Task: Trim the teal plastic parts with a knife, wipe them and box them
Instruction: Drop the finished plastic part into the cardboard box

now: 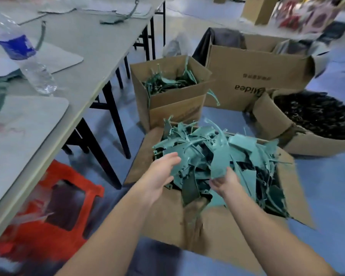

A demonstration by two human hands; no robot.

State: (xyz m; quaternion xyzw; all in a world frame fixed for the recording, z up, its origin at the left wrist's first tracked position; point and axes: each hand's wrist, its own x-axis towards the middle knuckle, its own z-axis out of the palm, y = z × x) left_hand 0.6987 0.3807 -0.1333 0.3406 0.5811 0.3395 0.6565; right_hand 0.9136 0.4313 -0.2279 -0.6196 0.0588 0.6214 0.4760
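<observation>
Your right hand pinches a teal part, left hand straight-fingered against the pile; tugging may spill snagged neighbours.

We have both hands at the large open brown cardboard box, heaped with flat and curved teal plastic parts. Our left hand rests straight-fingered against the heap's near left side; our right hand pinches one broad teal plastic piece. Behind this box stands a smaller brown cardboard box; to its left, a red plastic stool and long grey table
</observation>
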